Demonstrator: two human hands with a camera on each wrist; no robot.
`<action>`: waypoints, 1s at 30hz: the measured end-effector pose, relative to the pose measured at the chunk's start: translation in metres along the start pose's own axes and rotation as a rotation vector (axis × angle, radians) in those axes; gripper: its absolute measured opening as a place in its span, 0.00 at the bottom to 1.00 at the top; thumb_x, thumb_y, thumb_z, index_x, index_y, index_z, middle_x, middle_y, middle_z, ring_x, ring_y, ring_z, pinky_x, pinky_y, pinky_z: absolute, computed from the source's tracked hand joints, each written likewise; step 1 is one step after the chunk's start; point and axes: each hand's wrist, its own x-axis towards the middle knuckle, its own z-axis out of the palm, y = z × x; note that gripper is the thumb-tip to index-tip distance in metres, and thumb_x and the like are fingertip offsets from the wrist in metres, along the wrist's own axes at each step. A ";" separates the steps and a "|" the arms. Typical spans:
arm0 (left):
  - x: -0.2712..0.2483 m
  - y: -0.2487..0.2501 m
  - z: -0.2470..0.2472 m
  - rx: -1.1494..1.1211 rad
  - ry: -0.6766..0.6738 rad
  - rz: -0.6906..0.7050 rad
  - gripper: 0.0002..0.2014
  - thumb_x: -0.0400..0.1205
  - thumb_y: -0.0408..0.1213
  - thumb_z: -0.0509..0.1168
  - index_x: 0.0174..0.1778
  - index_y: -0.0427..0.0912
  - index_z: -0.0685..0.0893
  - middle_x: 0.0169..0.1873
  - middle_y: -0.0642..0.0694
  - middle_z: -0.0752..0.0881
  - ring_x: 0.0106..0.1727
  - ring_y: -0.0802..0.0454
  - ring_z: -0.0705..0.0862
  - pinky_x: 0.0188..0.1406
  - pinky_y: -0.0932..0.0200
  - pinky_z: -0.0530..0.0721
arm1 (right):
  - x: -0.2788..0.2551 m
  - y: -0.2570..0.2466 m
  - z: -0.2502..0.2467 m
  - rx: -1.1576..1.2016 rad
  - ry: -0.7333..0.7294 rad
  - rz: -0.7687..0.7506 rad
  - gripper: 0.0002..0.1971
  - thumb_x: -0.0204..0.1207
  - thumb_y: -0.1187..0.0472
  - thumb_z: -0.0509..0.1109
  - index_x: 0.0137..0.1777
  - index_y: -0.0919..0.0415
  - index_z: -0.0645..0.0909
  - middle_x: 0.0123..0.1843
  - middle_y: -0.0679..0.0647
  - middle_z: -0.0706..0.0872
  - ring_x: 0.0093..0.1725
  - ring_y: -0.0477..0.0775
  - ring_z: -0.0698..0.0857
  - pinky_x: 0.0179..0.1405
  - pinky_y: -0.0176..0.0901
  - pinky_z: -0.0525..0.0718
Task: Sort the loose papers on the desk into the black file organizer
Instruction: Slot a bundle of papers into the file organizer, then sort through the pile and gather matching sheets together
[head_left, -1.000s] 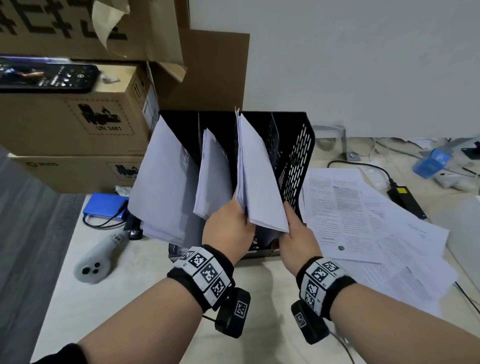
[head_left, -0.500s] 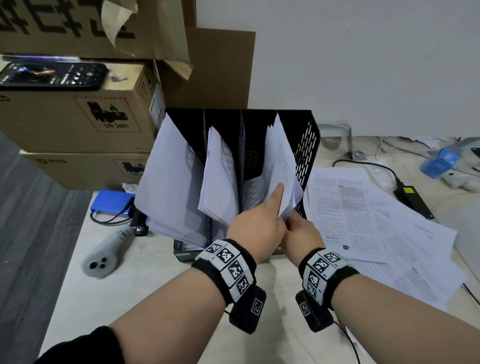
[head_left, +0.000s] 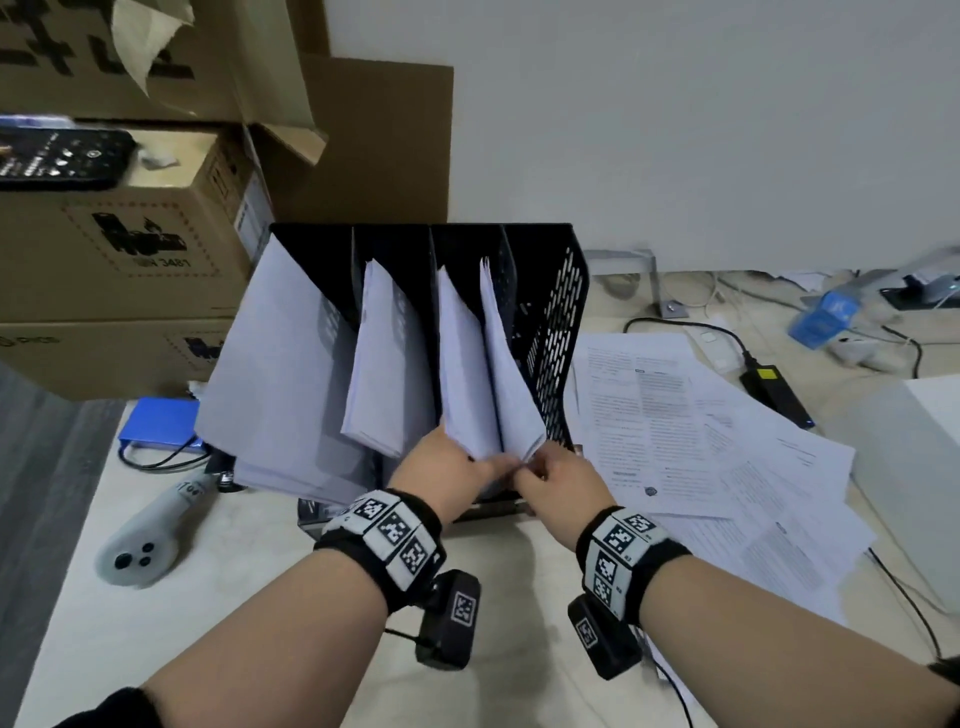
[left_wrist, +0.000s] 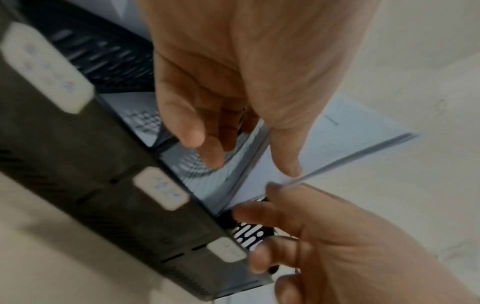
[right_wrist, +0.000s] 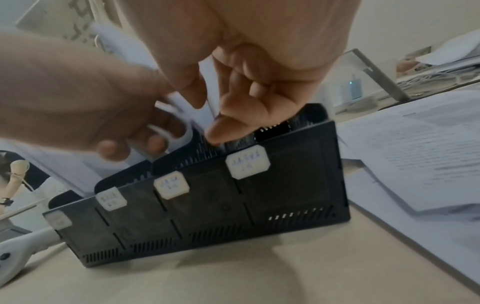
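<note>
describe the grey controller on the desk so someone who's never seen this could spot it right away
Start at the black file organizer standing on the desk in front of the wall. Look to its left, past the big sheaf of paper leaning out of its leftmost slot, toward the near-left desk edge. The controller lies there: a rounded grey handle with dark buttons, unlike the flat blue box behind it.

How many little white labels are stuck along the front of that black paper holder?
4, in a row on the black file organizer's front wall: corner label, second label, third label, rightmost label. None seems hidden.
</note>
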 end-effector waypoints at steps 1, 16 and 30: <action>0.001 -0.004 0.004 0.122 -0.073 0.002 0.21 0.79 0.57 0.70 0.64 0.50 0.84 0.47 0.46 0.90 0.47 0.47 0.88 0.40 0.59 0.84 | -0.001 0.005 -0.003 0.027 0.004 0.001 0.05 0.76 0.52 0.66 0.39 0.46 0.78 0.37 0.52 0.88 0.40 0.56 0.89 0.42 0.49 0.86; 0.009 0.091 0.076 0.094 -0.304 0.215 0.13 0.85 0.49 0.62 0.43 0.48 0.88 0.38 0.54 0.90 0.39 0.58 0.88 0.49 0.50 0.88 | -0.032 0.157 -0.090 0.316 0.260 0.287 0.08 0.82 0.52 0.68 0.43 0.47 0.86 0.38 0.46 0.90 0.31 0.51 0.84 0.40 0.53 0.88; 0.084 0.158 0.216 0.446 -0.293 0.048 0.51 0.76 0.61 0.71 0.88 0.62 0.44 0.89 0.54 0.40 0.90 0.46 0.43 0.86 0.37 0.54 | -0.054 0.336 -0.182 0.011 0.343 0.390 0.20 0.79 0.54 0.69 0.71 0.52 0.81 0.73 0.50 0.80 0.70 0.54 0.77 0.68 0.44 0.74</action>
